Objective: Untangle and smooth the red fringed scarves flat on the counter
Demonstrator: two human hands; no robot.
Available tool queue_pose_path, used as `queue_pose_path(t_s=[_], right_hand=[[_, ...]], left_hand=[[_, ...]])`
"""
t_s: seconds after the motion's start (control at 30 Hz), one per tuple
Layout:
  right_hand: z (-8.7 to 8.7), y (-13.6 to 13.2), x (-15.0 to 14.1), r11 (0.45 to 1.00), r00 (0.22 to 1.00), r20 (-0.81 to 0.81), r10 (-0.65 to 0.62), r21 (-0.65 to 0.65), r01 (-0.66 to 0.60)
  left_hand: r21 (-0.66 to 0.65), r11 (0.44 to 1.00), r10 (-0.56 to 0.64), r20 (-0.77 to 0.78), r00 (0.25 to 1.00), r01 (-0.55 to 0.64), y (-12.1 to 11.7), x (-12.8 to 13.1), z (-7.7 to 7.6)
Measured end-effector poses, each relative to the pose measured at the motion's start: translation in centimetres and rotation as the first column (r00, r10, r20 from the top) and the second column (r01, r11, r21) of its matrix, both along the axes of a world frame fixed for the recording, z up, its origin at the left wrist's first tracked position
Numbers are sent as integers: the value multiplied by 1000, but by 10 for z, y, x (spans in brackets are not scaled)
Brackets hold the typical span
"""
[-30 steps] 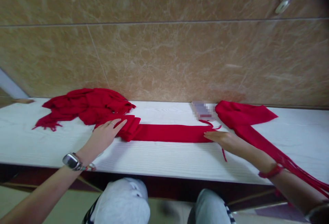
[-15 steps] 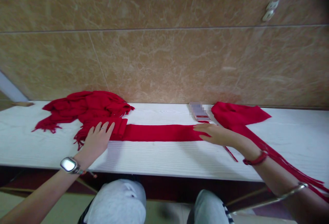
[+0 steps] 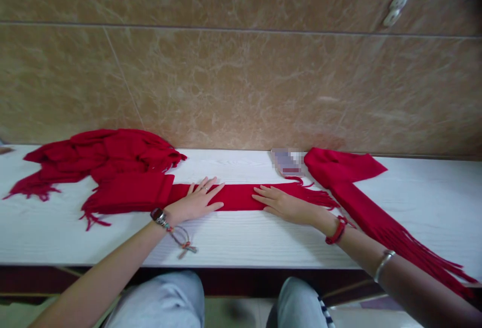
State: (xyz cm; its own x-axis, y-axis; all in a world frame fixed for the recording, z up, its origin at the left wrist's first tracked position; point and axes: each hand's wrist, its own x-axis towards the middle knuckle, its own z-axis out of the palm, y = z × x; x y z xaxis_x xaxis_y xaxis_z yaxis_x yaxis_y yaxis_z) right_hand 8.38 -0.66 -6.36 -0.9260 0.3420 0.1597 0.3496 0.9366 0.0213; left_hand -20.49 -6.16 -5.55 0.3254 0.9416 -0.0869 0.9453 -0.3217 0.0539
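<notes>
A red fringed scarf (image 3: 239,198) lies flat in a long strip along the white table, with its left part folded into a thicker stack. My left hand (image 3: 198,200) rests on the strip just right of that stack, fingers spread. Farther right, my right hand (image 3: 280,203) lies flat on the same strip, fingers stretched out toward the left. Fringe shows beyond its wrist. Behind the stack sits a crumpled heap of red scarf (image 3: 109,149). Another red scarf (image 3: 361,202) lies loosely bent to the right, its fringe running to the table's front edge.
A phone (image 3: 286,162), partly blurred out, lies near the wall behind my right hand. The white table (image 3: 226,247) runs along a brown marbled wall (image 3: 226,87) with a socket (image 3: 395,9) high on the right. My knees are below the front edge.
My left hand has moved right, off the folded stack and onto the flat strip. My right hand has shifted left along the strip, uncovering its fringed end. The view has shifted slightly.
</notes>
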Motion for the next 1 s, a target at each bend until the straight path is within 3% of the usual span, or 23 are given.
queue_pose_path(t_s=[0.1, 0.23, 0.37, 0.77, 1.0], right_hand=[[3, 2, 1, 999, 999, 41, 11, 36, -12], [12, 8, 0, 994, 996, 58, 74, 72, -78], [12, 9, 3, 986, 992, 65, 108, 120, -115], [28, 4, 15, 984, 996, -50, 80, 164, -71], [16, 8, 21, 993, 997, 32, 71, 91, -73]], left_hand=[[75, 994, -78, 12, 997, 77, -3, -4, -1], [196, 940, -293, 41, 955, 279, -5, -5, 7], [194, 905, -401, 92, 912, 378, -5, -1, 12], [221, 903, -379, 5, 925, 368, -10, -7, 21], [153, 920, -369, 32, 929, 360, -10, -8, 22]])
